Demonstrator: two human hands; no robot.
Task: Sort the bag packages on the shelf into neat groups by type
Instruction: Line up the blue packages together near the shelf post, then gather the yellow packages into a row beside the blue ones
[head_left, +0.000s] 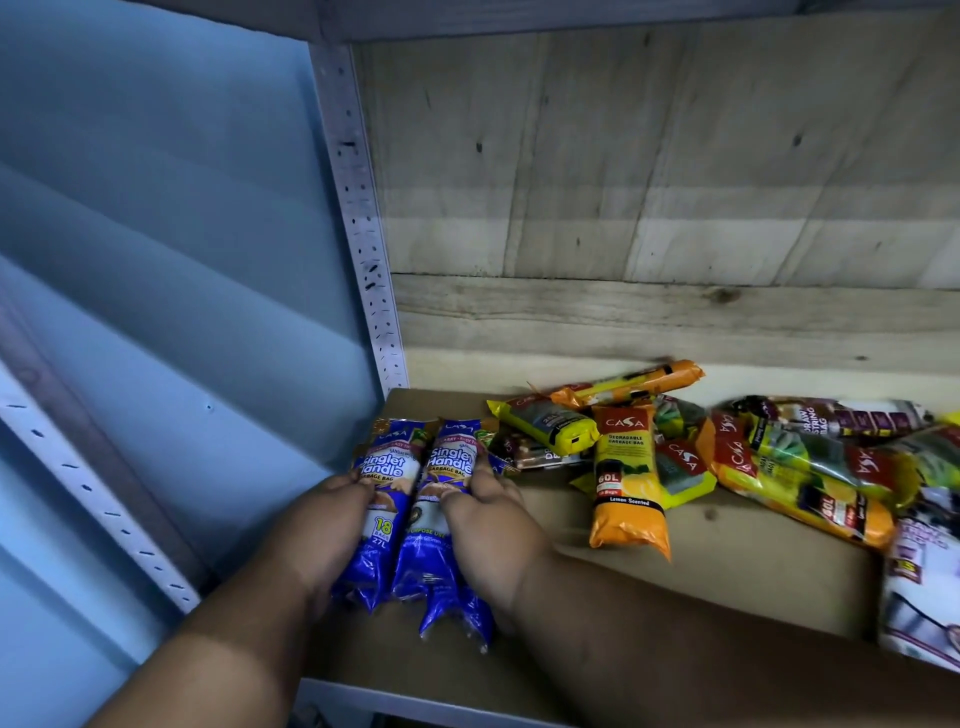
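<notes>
Head view: a brown board shelf (727, 582) sits in a dim room, backed by pale wooden planks (623, 182), with a perforated metal upright (363, 234) and a blue wall (156, 208) at left. Two blue Singlet Handle packages (410, 499) lie side by side at the shelf's left end. The left hand (327, 525) and right hand (483, 525) curl around their outer sides, grasping them. To the right lies a jumbled pile of orange and yellow packages (675, 457), too overlapped to count.

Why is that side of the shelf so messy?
The orange and yellow packages on the right lie in a jumbled heap, crossing and overlapping at different angles. Only the two blue packages between the left hand and right hand lie side by side.
</notes>
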